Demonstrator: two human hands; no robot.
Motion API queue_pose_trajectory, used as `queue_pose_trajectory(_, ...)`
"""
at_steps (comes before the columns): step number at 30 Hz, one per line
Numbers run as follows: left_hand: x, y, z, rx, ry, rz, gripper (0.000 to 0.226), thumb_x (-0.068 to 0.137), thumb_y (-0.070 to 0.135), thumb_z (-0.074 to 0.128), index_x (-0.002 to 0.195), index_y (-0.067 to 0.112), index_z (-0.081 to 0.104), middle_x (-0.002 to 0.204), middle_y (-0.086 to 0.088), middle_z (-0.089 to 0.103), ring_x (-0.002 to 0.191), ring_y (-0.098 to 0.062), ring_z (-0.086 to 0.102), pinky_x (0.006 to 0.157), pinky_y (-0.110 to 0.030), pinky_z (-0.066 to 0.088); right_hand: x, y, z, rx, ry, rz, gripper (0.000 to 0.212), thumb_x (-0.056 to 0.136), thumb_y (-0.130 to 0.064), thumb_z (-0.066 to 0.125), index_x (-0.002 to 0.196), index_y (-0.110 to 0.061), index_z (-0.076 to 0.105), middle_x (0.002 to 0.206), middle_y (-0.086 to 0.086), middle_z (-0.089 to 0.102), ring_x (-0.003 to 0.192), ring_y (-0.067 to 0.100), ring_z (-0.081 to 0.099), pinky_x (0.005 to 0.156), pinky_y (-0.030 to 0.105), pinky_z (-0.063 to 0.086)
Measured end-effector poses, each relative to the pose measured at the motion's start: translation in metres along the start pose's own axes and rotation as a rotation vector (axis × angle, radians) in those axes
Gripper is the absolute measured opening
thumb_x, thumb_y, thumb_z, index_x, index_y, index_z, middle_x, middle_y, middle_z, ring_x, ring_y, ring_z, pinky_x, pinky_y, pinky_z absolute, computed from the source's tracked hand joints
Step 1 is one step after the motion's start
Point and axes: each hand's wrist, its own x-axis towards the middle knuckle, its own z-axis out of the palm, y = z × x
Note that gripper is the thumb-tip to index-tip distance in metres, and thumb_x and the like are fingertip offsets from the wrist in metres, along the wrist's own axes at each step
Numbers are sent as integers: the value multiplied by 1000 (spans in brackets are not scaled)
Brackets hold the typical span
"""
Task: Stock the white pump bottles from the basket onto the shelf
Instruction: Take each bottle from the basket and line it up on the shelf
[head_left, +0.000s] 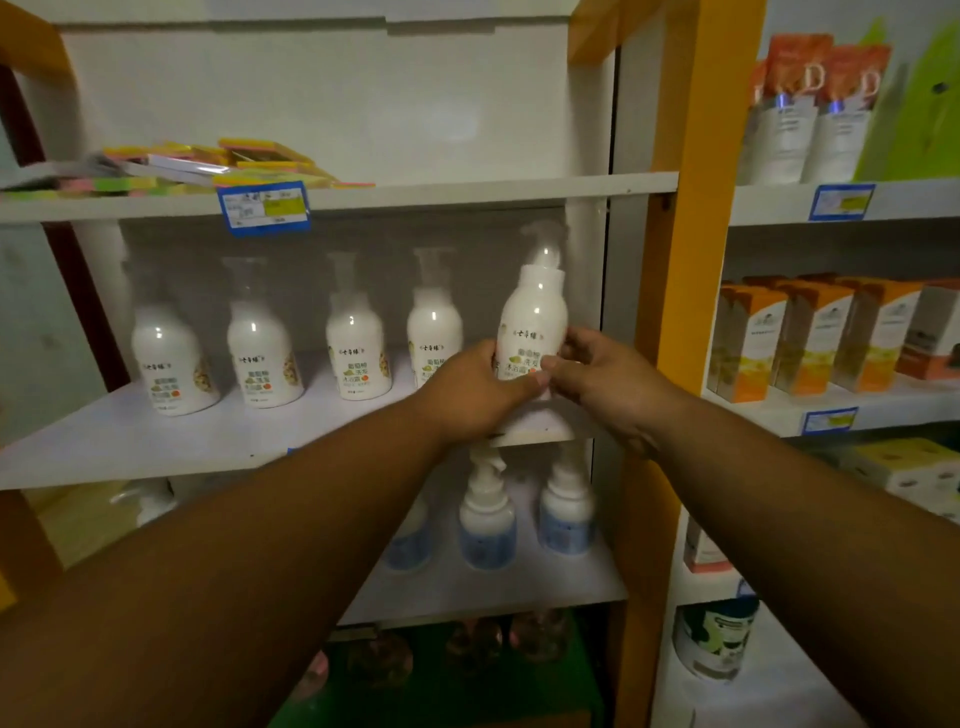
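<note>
Currently, both hands grip one white pump bottle (535, 317) at its lower body: left hand (475, 387) wraps the left side, right hand (605, 384) the right. It stands upright at the shelf's (156, 441) right end, beside four shelved bottles (260, 358).

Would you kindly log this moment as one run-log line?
pump bottle: held at row's right end | left hand: grips it | right hand: grips it | shelf: four bottles standing
</note>
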Motion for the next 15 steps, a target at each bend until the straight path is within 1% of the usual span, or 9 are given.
queue_pose_trajectory(2,13,-4,4,114,58,5,44,86,41,69,124,20,60,112,-1,71,100,-18,67,89,-38,55,7,4,-2,-38,-4,29,42,97,-21,63,138,-20,56,125,2,69,113,21,67,102,47,53)
queue_pose_trajectory(4,22,-11,9,168,82,15,41,86,39,69,122,19,63,111,-1,71,99,-17,67,87,-34,53,13,8,-3,-116,0,35,42,98,-23,62,139,-21,55,128,1,67,114,22,65,104,49,51)
queue_pose_trajectory(6,27,-18,14,165,107,-8,40,83,42,71,117,20,66,108,1,73,95,-15,68,84,-32,54,20,9,-3,-196,-4,8,45,99,-26,60,143,-24,51,130,0,65,116,22,63,104,49,50)
queue_pose_trajectory(8,32,-25,17,132,160,-43,37,81,43,74,111,22,67,104,2,73,91,-14,68,81,-32,55,29,9,-1,-210,-29,-3,43,101,-26,57,143,-24,49,129,0,66,117,21,63,105,49,49)
queue_pose_trajectory(9,35,-27,18,124,183,-56,37,81,43,74,111,22,66,104,2,73,90,-14,68,81,-33,55,33,9,0,-218,-42,-4,38,102,-27,55,139,-26,51,127,-1,66,116,20,63,105,49,49)
queue_pose_trajectory(11,39,-31,21,147,198,-66,40,84,43,72,115,20,65,108,0,72,93,-17,68,82,-35,56,41,12,3,-249,-49,-2,21,102,-29,53,123,-34,55,119,-4,67,112,17,64,105,48,49)
queue_pose_trajectory(12,42,-32,22,167,199,-70,41,85,43,70,118,19,64,111,-2,72,96,-18,67,83,-34,55,46,14,4,-267,-41,-2,21,102,-31,52,123,-34,54,119,-3,67,112,17,63,105,48,49)
queue_pose_trajectory(14,47,-34,23,220,195,-94,43,87,42,67,122,18,63,114,-4,70,100,-21,66,88,-37,53,54,18,6,-310,-22,20,37,101,-33,53,137,-26,49,128,2,65,115,21,62,105,50,48)
queue_pose_trajectory(15,50,-34,23,261,191,-114,43,88,42,66,123,17,62,115,-5,70,102,-22,66,91,-40,53,57,19,7,-320,-7,39,42,101,-33,54,141,-23,47,130,3,65,115,22,63,104,49,49)
